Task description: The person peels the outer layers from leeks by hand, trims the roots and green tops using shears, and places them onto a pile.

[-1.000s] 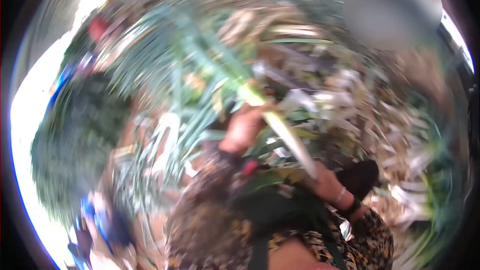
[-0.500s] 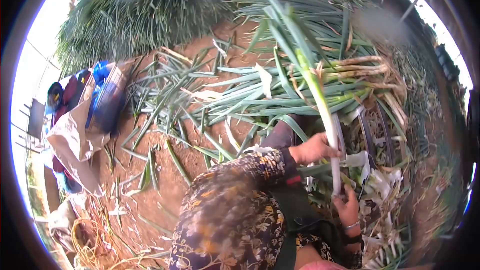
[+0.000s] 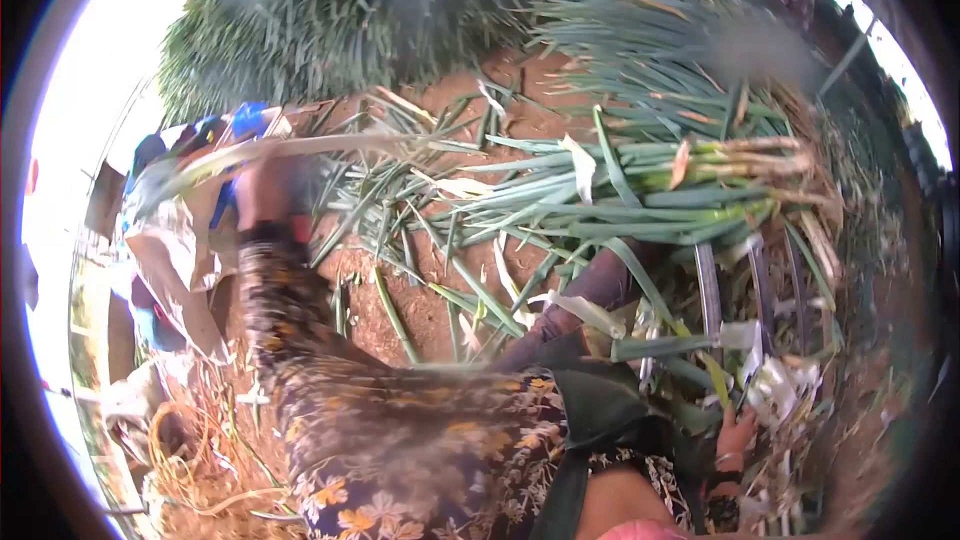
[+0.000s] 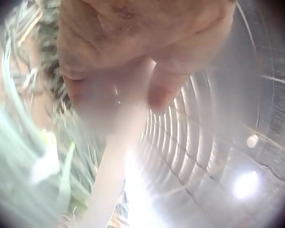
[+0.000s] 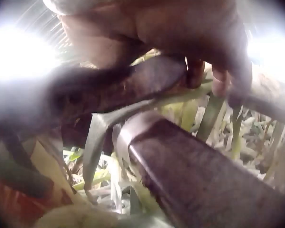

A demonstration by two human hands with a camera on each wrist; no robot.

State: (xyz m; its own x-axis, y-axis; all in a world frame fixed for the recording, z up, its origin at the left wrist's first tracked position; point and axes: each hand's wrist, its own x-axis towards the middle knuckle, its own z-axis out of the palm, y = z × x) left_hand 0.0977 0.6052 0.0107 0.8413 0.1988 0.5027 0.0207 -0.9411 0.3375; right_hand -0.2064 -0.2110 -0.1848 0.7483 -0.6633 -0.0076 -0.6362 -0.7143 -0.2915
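While the left hand is stretched out at ten o'clock, its fingers are curled round a long pale leek. The leek lies almost flat in the air, above the red dirt. I think a firm hold on the thick white part works best, so the leek does not slip or bend. The right hand is low at five o'clock, by the peels. Its fingers look bent near something dark, but I cannot tell if they hold it.
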